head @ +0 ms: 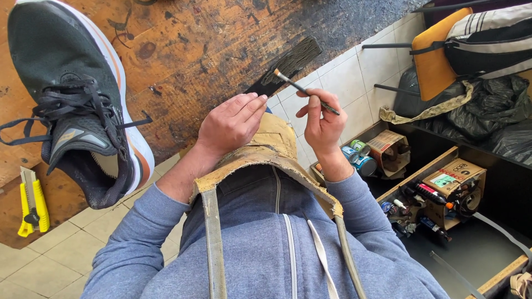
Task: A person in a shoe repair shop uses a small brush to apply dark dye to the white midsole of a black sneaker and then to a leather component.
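Observation:
My left hand [230, 124] holds the near end of a long dark strip of sole material [285, 65], which slants up and away over the table edge. My right hand [322, 123] pinches a thin brush [303, 90] with a pale bristle tip that rests against the strip. A black running shoe [77, 94] with white and orange sole and loose black laces lies on the worn wooden workbench [188, 50] to the left, apart from both hands. A tan apron covers my lap.
A yellow utility knife [30, 204] lies at the bench's near left edge. To the right on the tiled floor are small tins [357, 158], cardboard boxes of bottles and tools [443, 191], black plastic bags [487, 111] and an orange chair [435, 55].

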